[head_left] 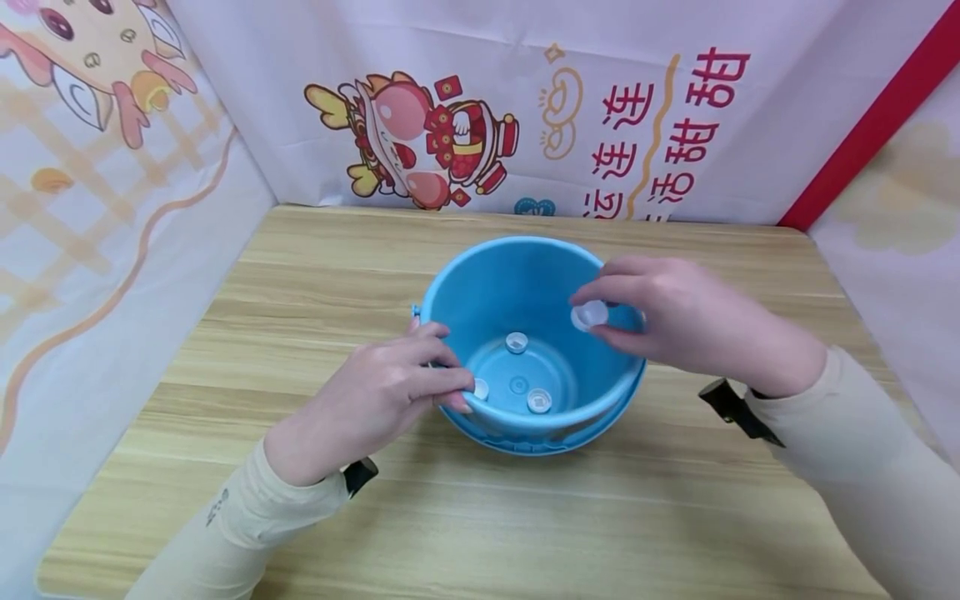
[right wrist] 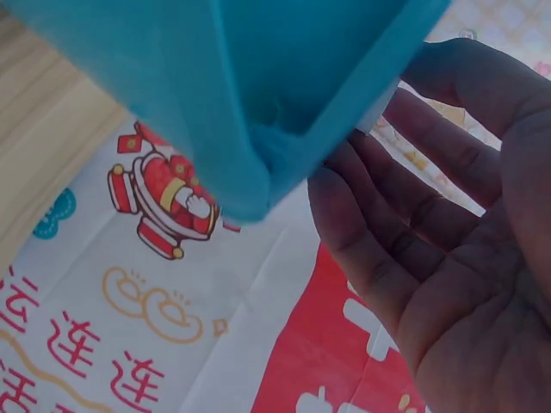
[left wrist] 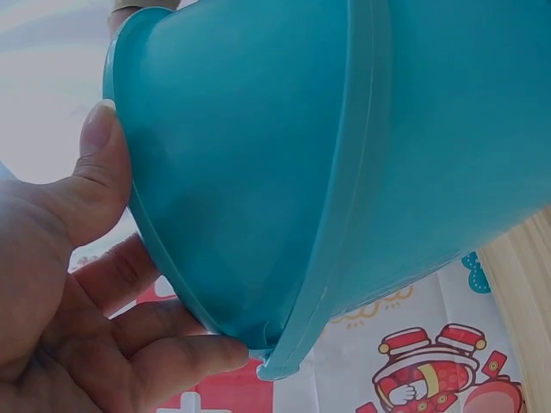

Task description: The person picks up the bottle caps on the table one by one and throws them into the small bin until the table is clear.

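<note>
A blue plastic bucket (head_left: 517, 421) stands upright on the table, its handle lowered along the front. My left hand (head_left: 397, 379) grips its left rim, fingers over the edge; in the left wrist view, the thumb of that hand (left wrist: 95, 284) presses against the rim. Over the bucket's right side, my right hand (head_left: 660, 312) pinches a small translucent plastic cap (head_left: 588, 315) between thumb and fingers. Inside the bucket lie three similar caps, one of them a whitish cap (head_left: 538, 401) near the front. The right wrist view has the right hand (right wrist: 430, 241) beside the bucket's rim (right wrist: 344, 112).
The wood-grain table (head_left: 480, 525) holds the bucket near its middle. Behind it hangs a white cloth backdrop (head_left: 270, 100) with red cartoon prints and characters. Another printed cloth (head_left: 112, 250) rises at the left, and a red stripe (head_left: 877, 117) runs down the right corner.
</note>
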### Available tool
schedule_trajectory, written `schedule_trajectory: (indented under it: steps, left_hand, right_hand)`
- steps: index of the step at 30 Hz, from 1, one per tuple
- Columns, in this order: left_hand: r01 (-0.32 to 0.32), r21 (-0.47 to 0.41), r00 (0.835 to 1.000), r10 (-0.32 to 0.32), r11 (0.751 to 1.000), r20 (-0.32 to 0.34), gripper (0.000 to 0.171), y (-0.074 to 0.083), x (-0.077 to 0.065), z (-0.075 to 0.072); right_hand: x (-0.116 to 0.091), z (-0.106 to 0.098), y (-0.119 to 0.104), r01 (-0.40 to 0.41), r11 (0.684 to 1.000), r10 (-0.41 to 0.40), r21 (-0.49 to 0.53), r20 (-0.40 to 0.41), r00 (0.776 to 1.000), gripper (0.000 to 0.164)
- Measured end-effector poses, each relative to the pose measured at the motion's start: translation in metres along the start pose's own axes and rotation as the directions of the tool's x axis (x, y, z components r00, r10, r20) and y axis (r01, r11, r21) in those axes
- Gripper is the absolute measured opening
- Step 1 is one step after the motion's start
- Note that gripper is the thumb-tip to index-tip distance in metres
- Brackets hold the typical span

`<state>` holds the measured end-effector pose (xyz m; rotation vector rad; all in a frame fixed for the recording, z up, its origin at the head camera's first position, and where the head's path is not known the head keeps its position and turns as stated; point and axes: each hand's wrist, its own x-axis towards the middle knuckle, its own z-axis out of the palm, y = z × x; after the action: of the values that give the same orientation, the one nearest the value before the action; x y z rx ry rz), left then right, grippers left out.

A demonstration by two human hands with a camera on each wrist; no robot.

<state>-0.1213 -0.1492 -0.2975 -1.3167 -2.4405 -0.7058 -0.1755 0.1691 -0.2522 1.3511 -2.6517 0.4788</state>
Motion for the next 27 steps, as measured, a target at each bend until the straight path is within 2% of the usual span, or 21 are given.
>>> schedule_trajectory:
  steps: [7,13,15,17,21,27]
  left_hand:
    - [0.017,-0.008,1.000,-0.017,1.000,0.007,0.026,0.000,0.000,0.001]
    - [0.016,-0.009,1.000,-0.015,1.000,0.009,0.026,0.000,0.000,0.001]
    - [0.014,-0.007,1.000,-0.014,1.000,0.007,0.026,0.000,0.000,0.001]
    - [0.014,-0.006,1.000,-0.014,1.000,0.007,0.025,0.000,0.000,0.001]
    - [0.013,-0.001,1.000,-0.013,1.000,0.005,0.025,0.001,0.000,0.001]
    - [0.008,0.000,1.000,-0.008,1.000,-0.002,0.025,0.001,0.000,0.001]
  right_hand:
    - [0.010,0.009,-0.002,-0.024,0.999,0.023,0.021,0.086,0.996,0.036]
    - [0.012,0.013,-0.002,-0.059,0.998,0.055,0.023,0.151,0.987,0.041]
    - [0.011,0.011,0.000,-0.071,0.997,0.067,0.018,0.150,0.986,0.042]
    - [0.008,0.006,0.002,-0.083,0.996,0.080,0.018,0.122,0.989,0.040]
    - [0.000,-0.008,0.010,-0.109,0.994,0.109,-0.014,0.007,0.994,0.036]
    - [-0.022,-0.024,0.030,-0.167,0.980,0.148,-0.108,-0.162,0.976,0.034]
